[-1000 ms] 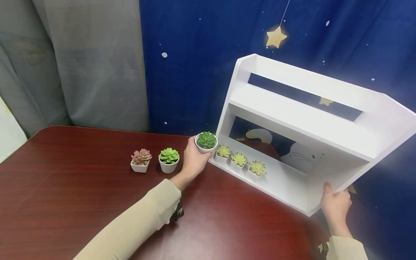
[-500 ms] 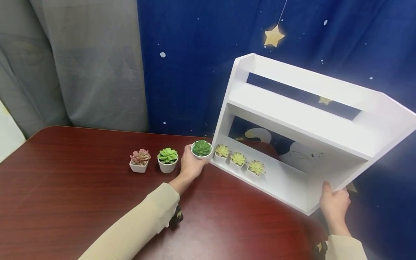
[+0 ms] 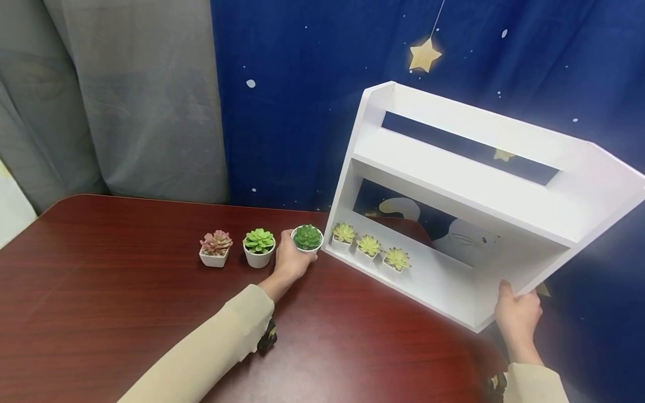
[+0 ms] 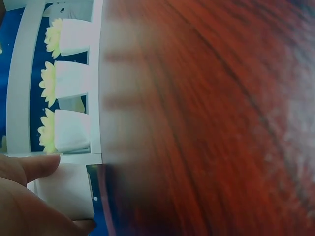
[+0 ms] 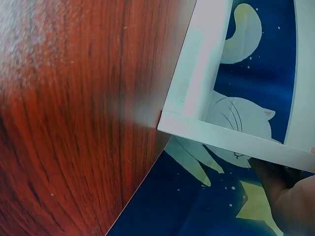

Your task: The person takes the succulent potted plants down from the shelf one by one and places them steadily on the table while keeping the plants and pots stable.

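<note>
My left hand (image 3: 291,258) grips a dark green potted succulent (image 3: 307,238) in a round white pot, just outside the left side of a white two-tier shelf (image 3: 463,207). Up close in the left wrist view, thumb and fingers wrap the white pot (image 4: 66,191) beside the shelf's end. Whether its base touches the table cannot be told. My right hand (image 3: 518,316) holds the lower edge of the shelf's right side panel; in the right wrist view that hand (image 5: 295,201) is partly cut off. Three small yellow-green succulents (image 3: 368,246) in white pots line the lower tier's left part.
Left of my left hand, a bright green succulent (image 3: 259,246) in a round pot and a reddish succulent (image 3: 215,248) in a square pot stand on the dark red wooden table (image 3: 126,291). A blue starry curtain (image 3: 302,101) and a grey curtain (image 3: 151,101) hang behind.
My left hand has lowered the dark green succulent and shifted it slightly left, away from the shelf's side. The right hand keeps its hold, and the other pots stay put.
</note>
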`<state>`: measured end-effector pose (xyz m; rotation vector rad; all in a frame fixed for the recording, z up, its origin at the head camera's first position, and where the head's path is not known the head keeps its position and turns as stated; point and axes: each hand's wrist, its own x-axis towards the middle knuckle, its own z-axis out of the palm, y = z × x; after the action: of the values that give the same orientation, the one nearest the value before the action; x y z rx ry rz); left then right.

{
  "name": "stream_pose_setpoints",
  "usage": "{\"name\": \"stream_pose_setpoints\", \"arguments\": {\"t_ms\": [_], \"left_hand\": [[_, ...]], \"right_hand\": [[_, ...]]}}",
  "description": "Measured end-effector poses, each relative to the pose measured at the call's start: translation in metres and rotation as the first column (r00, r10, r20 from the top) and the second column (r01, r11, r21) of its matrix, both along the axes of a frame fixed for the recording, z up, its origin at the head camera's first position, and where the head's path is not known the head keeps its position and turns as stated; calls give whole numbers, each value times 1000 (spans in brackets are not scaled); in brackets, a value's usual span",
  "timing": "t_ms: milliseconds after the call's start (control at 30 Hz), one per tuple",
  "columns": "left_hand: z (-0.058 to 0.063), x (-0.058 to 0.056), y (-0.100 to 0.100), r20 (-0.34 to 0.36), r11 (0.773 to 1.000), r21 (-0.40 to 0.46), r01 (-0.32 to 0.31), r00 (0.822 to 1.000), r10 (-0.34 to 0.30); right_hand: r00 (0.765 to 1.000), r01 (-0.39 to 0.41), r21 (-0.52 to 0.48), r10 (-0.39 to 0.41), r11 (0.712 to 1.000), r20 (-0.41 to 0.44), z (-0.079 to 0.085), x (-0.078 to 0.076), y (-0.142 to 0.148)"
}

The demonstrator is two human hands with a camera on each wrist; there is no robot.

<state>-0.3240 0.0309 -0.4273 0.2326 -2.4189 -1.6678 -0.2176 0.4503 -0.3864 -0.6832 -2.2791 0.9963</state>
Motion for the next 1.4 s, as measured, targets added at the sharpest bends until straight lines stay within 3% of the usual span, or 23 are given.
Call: {"name": "stream_pose_setpoints", "arguments": {"t_ms": [500,900,1200,1400], "left_hand": [[-10,-2,-8,29,1000,-18,-5,1000,5],[-16,-6,-13,20,1000,-6,29,999,-29],[-14,-5,-10,17,996,-81,36,999,-35],[-3,-1,-6,37,999,-47,27,999,-26]], "right_hand": [[1000,2,2,-2,1000,0,0,1,-2],[1000,1,3,0,1000,-2,1,1,-2],[1000,5,3,-5,1000,-4,2,1,-2],[1000,7,-11,-7,1000,0,2,0,-2]]}}
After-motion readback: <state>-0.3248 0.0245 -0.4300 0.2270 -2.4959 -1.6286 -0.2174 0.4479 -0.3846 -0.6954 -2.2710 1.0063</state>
